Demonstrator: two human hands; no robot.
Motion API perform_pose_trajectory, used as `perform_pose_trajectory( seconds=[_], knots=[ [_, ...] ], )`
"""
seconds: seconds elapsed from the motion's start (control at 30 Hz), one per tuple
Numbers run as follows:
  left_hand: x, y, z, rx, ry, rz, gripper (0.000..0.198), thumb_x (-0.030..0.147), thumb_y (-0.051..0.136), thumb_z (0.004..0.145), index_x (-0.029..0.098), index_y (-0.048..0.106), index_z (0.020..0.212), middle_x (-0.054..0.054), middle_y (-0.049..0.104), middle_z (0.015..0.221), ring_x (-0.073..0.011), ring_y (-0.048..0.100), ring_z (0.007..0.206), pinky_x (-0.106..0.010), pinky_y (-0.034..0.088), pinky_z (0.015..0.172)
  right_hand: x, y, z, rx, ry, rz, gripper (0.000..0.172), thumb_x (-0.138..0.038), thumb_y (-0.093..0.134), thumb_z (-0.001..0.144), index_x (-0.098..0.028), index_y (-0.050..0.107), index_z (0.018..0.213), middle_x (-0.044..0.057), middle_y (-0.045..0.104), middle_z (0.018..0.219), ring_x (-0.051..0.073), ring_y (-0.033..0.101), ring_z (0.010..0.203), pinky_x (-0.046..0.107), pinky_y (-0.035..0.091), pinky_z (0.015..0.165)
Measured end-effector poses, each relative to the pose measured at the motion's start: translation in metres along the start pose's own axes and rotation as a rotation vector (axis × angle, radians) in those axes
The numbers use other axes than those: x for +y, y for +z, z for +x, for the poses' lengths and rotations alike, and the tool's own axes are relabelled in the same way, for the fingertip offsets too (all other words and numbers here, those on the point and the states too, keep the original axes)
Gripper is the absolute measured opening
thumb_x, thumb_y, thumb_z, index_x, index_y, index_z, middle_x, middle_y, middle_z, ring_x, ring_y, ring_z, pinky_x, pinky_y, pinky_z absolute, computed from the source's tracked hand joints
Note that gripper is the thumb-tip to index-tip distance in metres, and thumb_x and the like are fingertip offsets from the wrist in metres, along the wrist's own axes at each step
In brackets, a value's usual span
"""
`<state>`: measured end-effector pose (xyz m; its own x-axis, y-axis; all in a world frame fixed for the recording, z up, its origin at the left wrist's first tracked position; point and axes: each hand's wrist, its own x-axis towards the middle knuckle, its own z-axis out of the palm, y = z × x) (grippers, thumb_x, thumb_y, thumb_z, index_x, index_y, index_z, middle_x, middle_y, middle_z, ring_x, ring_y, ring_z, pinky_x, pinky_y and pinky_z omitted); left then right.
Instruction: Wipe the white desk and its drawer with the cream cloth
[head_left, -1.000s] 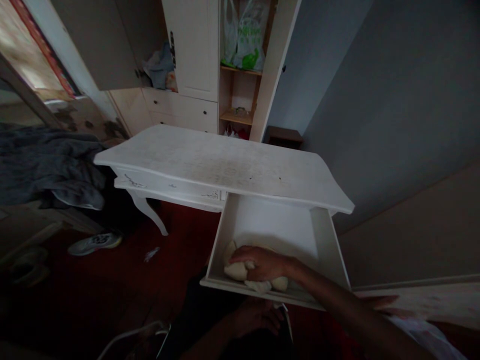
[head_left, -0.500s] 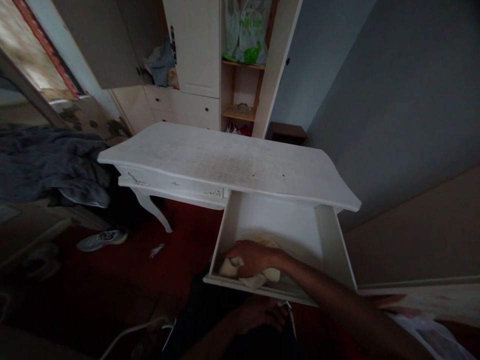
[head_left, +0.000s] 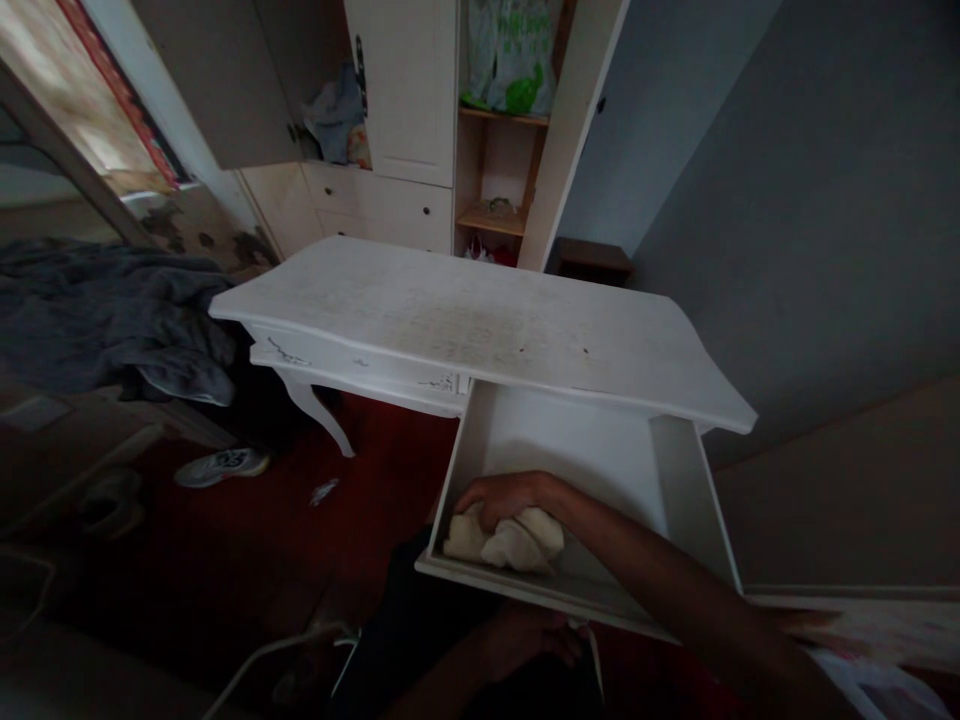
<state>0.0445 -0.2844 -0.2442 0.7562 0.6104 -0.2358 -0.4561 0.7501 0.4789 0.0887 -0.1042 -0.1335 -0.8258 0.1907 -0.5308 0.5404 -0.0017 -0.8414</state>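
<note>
My right hand [head_left: 506, 497] reaches into a pulled-out white drawer [head_left: 517, 405] and is closed on a crumpled cream cloth [head_left: 517, 545]. The cloth is bunched in the drawer's front left corner, touching its floor. Part of it is hidden under my fingers. Below the drawer front, my left hand [head_left: 532, 635] rests on my dark-clothed lap with its fingers loosely extended. It is in deep shadow and no held object shows there.
The white desk [head_left: 480, 310] has a smudged top. Behind it a wardrobe [head_left: 412, 100] stands open with plastic bags [head_left: 514, 55] on a shelf. Grey clothing [head_left: 112, 310] is heaped at left. A shoe [head_left: 221, 466] lies on the red floor [head_left: 390, 440].
My right hand has shifted slightly over the cloth, which is now bunched into a rounder lump. The whole view has moved a little; my left hand stays on my lap.
</note>
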Motion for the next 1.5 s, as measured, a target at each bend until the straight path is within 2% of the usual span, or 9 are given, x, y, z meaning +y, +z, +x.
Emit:
perform_pose_trajectory(
  seconds=[0.17,0.33,0.47,0.67,0.73,0.87,1.0,1.23,1.5],
  knots=[
    [-0.003,-0.003,0.003,-0.001,-0.014,-0.024,0.034,0.034,0.078,0.071,0.01,0.074,0.094,-0.013,0.073,0.093,-0.0187,0.064,0.075,-0.035,0.047,0.074,-0.001,0.002,-0.011,-0.069,-0.109,0.295,0.046,-0.011,0.057,0.056,-0.018,0.075,0.098,-0.002,0.074,0.1,0.019,0.067,0.1,0.03,0.049,0.095],
    [-0.001,-0.003,0.001,0.002,-0.036,-0.001,0.036,0.038,0.08,0.07,0.009,0.074,0.091,-0.013,0.071,0.096,-0.019,0.064,0.075,-0.036,0.047,0.074,0.0,0.009,-0.027,0.13,-0.086,0.257,0.052,-0.011,0.06,0.055,-0.02,0.075,0.103,-0.001,0.074,0.102,0.019,0.067,0.096,0.03,0.05,0.09],
    [0.005,0.003,-0.003,0.0,-0.028,0.02,0.037,0.041,0.079,0.07,0.01,0.072,0.089,-0.014,0.072,0.094,-0.0186,0.064,0.074,-0.036,0.048,0.073,0.006,0.005,-0.034,0.52,-0.12,0.25,0.054,-0.012,0.057,0.057,-0.019,0.072,0.108,0.001,0.074,0.101,0.02,0.067,0.093,0.032,0.052,0.086],
    [0.012,0.017,-0.01,0.116,-0.04,0.117,0.051,0.055,0.08,0.066,0.01,0.071,0.087,-0.013,0.073,0.086,-0.0165,0.064,0.067,-0.031,0.048,0.067,0.009,-0.024,-0.029,1.474,-0.245,0.07,0.051,-0.018,0.053,0.07,-0.017,0.064,0.12,0.007,0.071,0.118,0.022,0.063,0.109,0.036,0.046,0.101],
    [0.009,0.02,-0.01,0.147,-0.036,0.111,0.058,0.06,0.079,0.064,0.009,0.07,0.089,-0.013,0.073,0.083,-0.0165,0.064,0.065,-0.031,0.048,0.065,0.007,-0.035,-0.019,1.611,-0.189,-0.02,0.042,-0.022,0.052,0.076,-0.016,0.065,0.117,0.009,0.071,0.116,0.023,0.064,0.106,0.037,0.047,0.099],
    [0.002,0.022,-0.007,0.206,-0.017,0.133,0.062,0.065,0.078,0.062,0.01,0.069,0.088,-0.012,0.072,0.08,-0.0153,0.063,0.06,-0.03,0.048,0.061,0.0,-0.053,0.012,1.585,-0.065,-0.18,0.027,-0.022,0.053,0.083,-0.019,0.068,0.105,0.009,0.073,0.11,0.024,0.065,0.104,0.036,0.046,0.1],
    [-0.001,0.022,-0.004,0.24,-0.008,0.137,0.068,0.069,0.078,0.058,0.01,0.068,0.089,-0.01,0.071,0.077,-0.0149,0.061,0.057,-0.03,0.047,0.058,-0.006,-0.061,0.037,1.594,-0.066,-0.326,0.034,-0.014,0.05,0.084,-0.019,0.068,0.112,0.009,0.072,0.115,0.024,0.063,0.11,0.035,0.043,0.103],
    [0.004,0.028,-0.011,0.273,-0.049,0.332,0.086,0.086,0.062,0.059,0.012,0.066,0.101,-0.007,0.068,0.077,-0.013,0.057,0.056,-0.028,0.043,0.056,-0.004,-0.061,0.023,1.423,-0.082,-0.566,0.036,-0.009,0.053,0.082,-0.02,0.069,0.113,0.009,0.071,0.119,0.024,0.062,0.111,0.036,0.044,0.102],
    [0.029,0.048,-0.083,0.309,-0.022,0.57,0.055,0.069,0.069,0.073,0.017,0.072,0.09,-0.004,0.069,0.078,-0.0154,0.061,0.067,-0.026,0.043,0.057,-0.003,-0.052,0.004,1.264,-0.062,-0.774,0.032,-0.009,0.054,0.086,-0.019,0.071,0.111,0.01,0.068,0.124,0.025,0.056,0.118,0.039,0.04,0.105]
  ],
)
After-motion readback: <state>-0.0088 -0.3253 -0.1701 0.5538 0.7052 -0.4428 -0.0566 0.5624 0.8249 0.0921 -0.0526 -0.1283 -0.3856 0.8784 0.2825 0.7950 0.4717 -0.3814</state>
